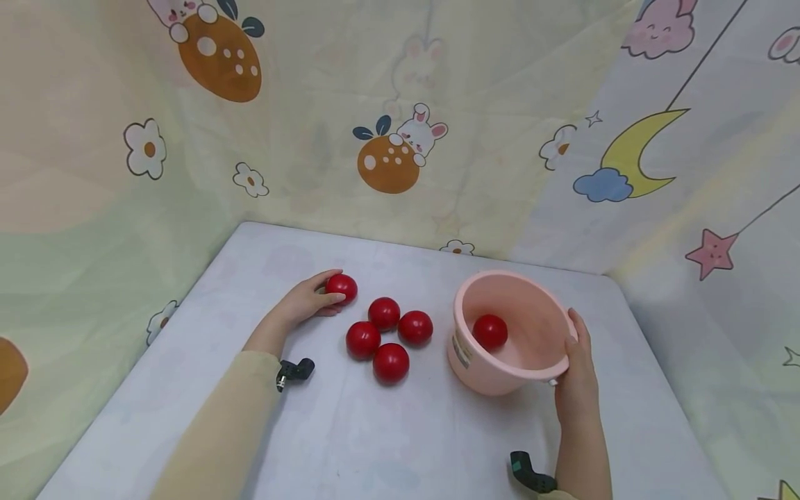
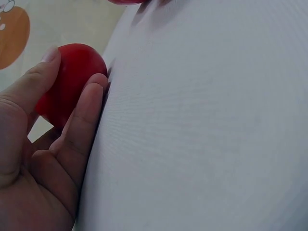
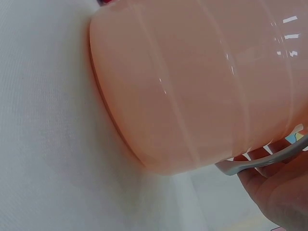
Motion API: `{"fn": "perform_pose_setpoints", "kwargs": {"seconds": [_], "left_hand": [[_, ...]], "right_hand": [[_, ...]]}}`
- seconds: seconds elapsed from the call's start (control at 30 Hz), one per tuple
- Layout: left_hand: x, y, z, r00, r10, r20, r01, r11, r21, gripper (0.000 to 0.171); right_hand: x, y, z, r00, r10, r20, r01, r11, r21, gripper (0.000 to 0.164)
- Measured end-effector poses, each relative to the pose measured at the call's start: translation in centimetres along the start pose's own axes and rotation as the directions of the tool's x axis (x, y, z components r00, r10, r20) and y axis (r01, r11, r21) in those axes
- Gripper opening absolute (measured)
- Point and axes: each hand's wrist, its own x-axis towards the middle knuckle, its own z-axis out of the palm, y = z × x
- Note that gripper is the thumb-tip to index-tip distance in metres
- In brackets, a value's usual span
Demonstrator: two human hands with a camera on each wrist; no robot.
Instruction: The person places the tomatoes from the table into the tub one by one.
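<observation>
From my remote seat I see the red ball [image 1: 342,287] near eleven o'clock on the counter [image 1: 337,430], in the left hand [image 1: 309,300]; that hand's fingers [image 2: 82,115] and thumb pinch it from two sides, though I cannot tell whether the ball touches the surface; I judge the step in hand to be a pick-up; the next move would call for a lift and a carry just past three o'clock, high enough to clear the rim of the pink bucket [image 1: 531,326].

Four more red balls [image 1: 384,314] bunch between four and five o'clock of the held one; another red ball [image 1: 490,332] lies inside the bucket; the right hand [image 1: 576,378] grips the bucket's rim at three o'clock, the pale handle [image 3: 269,161] by its fingers.

The counter is white and smooth-looking; creased cloth hangings [image 1: 494,187] enclose it, printed with a rabbit [image 1: 421,130] at twelve o'clock, a yellow moon [image 1: 631,149] between two and three, and a pink star [image 1: 712,253] at three.
</observation>
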Motion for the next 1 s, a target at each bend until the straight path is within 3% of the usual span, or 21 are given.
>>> {"fn": "perform_pose_setpoints", "kwargs": {"seconds": [0.67,0.83,1.0], "left_hand": [[0.5,0.7,0.2,1.0,-0.029,-0.007,0.029,0.999,-0.026,0.076],[0.6,2.4,0.1,1.0,-0.013,-0.017,0.014,1.0,0.018,0.074],[1.0,6.1,-0.3,0.998,0.063,0.0,-0.063,0.997,0.041,0.073]], "right_hand": [[0.0,0.1,-0.7,1.0,0.024,-0.001,-0.024,1.0,0.012,0.048],[0.1,0.0,-0.8,1.0,0.031,-0.002,-0.031,0.999,0.016,0.048],[0.2,-0.2,-0.8,1.0,0.017,0.022,-0.018,0.999,0.031,0.048]]}}
